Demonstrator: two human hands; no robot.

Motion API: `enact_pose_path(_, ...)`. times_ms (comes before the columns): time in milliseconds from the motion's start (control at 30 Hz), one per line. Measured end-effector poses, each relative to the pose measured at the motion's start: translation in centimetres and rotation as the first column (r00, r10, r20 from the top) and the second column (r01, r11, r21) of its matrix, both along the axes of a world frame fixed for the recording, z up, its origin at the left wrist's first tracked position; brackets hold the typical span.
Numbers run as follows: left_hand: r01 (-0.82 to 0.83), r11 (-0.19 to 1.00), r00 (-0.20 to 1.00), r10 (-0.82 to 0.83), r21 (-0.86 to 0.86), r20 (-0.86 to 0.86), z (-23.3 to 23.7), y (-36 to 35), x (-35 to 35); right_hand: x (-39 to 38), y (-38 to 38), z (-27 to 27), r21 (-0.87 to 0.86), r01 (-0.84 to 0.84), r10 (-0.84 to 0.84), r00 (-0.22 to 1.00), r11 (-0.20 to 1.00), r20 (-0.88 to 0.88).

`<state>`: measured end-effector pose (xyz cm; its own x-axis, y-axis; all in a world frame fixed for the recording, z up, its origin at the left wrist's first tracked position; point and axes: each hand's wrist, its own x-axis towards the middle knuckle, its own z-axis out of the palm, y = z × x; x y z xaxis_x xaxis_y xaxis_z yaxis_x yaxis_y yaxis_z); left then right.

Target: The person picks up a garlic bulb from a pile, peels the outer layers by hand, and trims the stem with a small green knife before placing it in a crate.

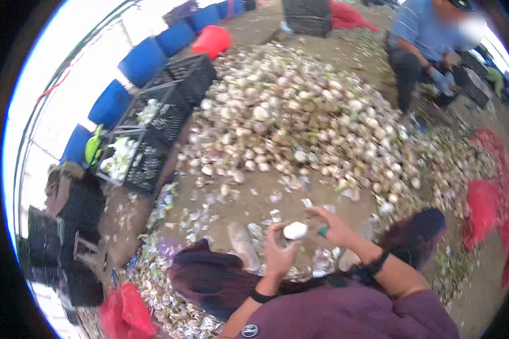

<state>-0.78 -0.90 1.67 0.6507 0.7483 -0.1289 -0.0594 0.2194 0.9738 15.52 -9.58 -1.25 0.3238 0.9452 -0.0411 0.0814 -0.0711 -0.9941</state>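
Note:
A peeled white garlic bulb (295, 230) is held in my left hand (278, 251), its fingers curled round the bulb's left side. Just to the right, my right hand (335, 227) is closed on a small green-handled tool (322, 231), most of which the hand hides. The hands are close together but apart, above my lap. Beyond them a large heap of unpeeled garlic (300, 118) covers the ground. Scraps of garlic skin lie around my feet.
Black crates (152, 141) with white garlic stand at the left, beside blue barrels (143, 61) and a red bucket (212, 41). Red mesh bags (483, 209) lie at the right, another (127, 311) at the lower left. A co-worker (427, 45) sits at the upper right.

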Motion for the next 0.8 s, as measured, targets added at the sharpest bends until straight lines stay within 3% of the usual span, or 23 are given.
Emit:
enact_pose_path(33,-0.067,0.995,0.994,0.073,-0.067,0.081,-1.8,-0.3,0.2,-0.8,0.2,0.9,0.001,-0.057,0.057,0.997,0.998,0.049)
enact_pose_path(67,-0.058,0.969,0.957,0.122,0.239,-0.263,0.5,-0.1,0.0,-1.6,0.8,1.7,-0.011,-0.130,0.130,0.992,0.991,0.004)
enact_pose_path(100,-0.176,0.984,0.970,0.167,-0.036,-0.175,-3.3,-0.2,-0.3,-2.3,1.3,2.3,-0.022,-0.205,0.204,0.978,0.979,-0.035)
enact_pose_path(133,-0.088,0.979,0.950,0.137,0.182,-0.282,-1.1,0.4,-0.4,-2.7,1.6,2.0,-0.047,-0.192,0.193,0.981,0.980,0.016)
enact_pose_path(167,-0.089,0.973,0.959,0.142,0.215,-0.246,-5.5,0.6,-0.8,-2.9,2.0,1.6,-0.090,-0.141,0.140,0.990,0.986,-0.021)
enact_pose_path(200,-0.100,0.944,0.907,0.217,0.316,-0.360,-3.2,0.3,-0.8,-2.8,2.7,0.5,-0.127,-0.136,0.096,0.955,0.982,-0.280)
enact_pose_path(233,-0.175,0.962,0.920,0.236,0.210,-0.314,-1.7,0.3,-0.7,-3.0,3.2,0.0,-0.274,-0.078,-0.017,0.943,0.959,-0.331)
enact_pose_path(267,-0.215,0.958,0.939,0.257,0.193,-0.230,-5.3,0.2,-0.7,-2.8,3.3,-1.3,-0.281,-0.110,-0.027,0.896,0.953,-0.443)
enact_pose_path(300,-0.213,0.952,0.930,0.266,0.219,-0.252,-5.3,0.2,-0.9,-2.4,3.3,-3.1,-0.289,-0.133,-0.050,0.836,0.948,-0.546)
enact_pose_path(333,-0.205,0.948,0.923,0.269,0.242,-0.273,-4.5,0.1,-1.0,-2.3,3.3,-4.9,-0.299,-0.151,-0.080,0.764,0.942,-0.640)
enact_pose_path(400,-0.299,0.946,0.899,0.324,0.126,-0.295,-1.8,0.1,-1.7,-2.7,3.7,-7.3,-0.352,-0.190,-0.194,0.560,0.916,-0.806)
enact_pose_path(433,-0.341,0.938,0.885,0.345,0.069,-0.312,-1.2,0.4,-1.9,-2.5,4.0,-7.7,-0.418,-0.262,-0.165,0.644,0.870,-0.747)
enact_pose_path(467,-0.435,0.897,0.875,0.441,0.074,-0.201,-2.5,0.9,-1.8,-2.1,4.8,-5.4,-0.320,-0.382,0.202,0.856,0.867,-0.476)
enact_pose_path(500,-0.524,0.849,0.844,0.528,0.063,-0.094,-4.3,1.2,-1.8,-1.3,5.9,-1.6,-0.283,-0.515,0.512,0.854,0.809,-0.088)
enact_pose_path(533,-0.605,0.796,0.796,0.605,0.040,0.005,-6.2,1.3,-1.8,-1.1,8.9,0.6,-0.277,-0.574,0.633,0.740,0.771,0.228)
enact_pose_path(567,-0.620,0.772,0.779,0.627,-0.136,0.012,-4.1,1.3,-1.9,-0.8,12.0,2.9,-0.268,-0.602,0.636,0.560,0.753,0.531)
enact_pose_path(600,-0.645,0.757,0.762,0.646,-0.107,-0.027,-3.6,1.6,-1.9,-1.1,15.0,5.2,-0.216,-0.590,0.570,0.518,0.778,0.638)
enact_pose_path(633,-0.665,0.743,0.747,0.661,-0.076,-0.071,-3.4,1.6,-1.9,-1.9,19.2,8.1,-0.096,-0.557,0.515,0.672,0.825,0.532)
enact_pose_path(667,-0.679,0.733,0.732,0.671,-0.045,-0.116,-3.1,1.5,-1.7,-2.9,23.4,11.0,0.064,-0.501,0.470,0.843,0.863,0.261)
enact_pose_path(700,-0.680,0.731,0.731,0.669,-0.058,-0.135,-2.2,1.5,-1.5,-4.0,27.4,13.2,0.258,-0.414,0.450,0.887,0.873,-0.101)
enact_pose_path(733,-0.675,0.733,0.735,0.660,-0.080,-0.157,-0.9,1.6,-1.4,-5.4,30.9,14.5,0.414,-0.323,0.484,0.789,0.851,-0.378)
enact_pose_path(767,-0.655,0.748,0.752,0.632,-0.108,-0.189,0.1,1.5,-1.0,-6.4,33.4,13.2,0.402,-0.228,0.451,0.611,0.887,-0.650)
enact_pose_path(800,-0.703,0.710,0.683,0.687,0.034,-0.248,0.7,1.5,-0.5,-6.4,31.3,14.0,0.516,-0.237,0.555,0.530,0.823,-0.641)
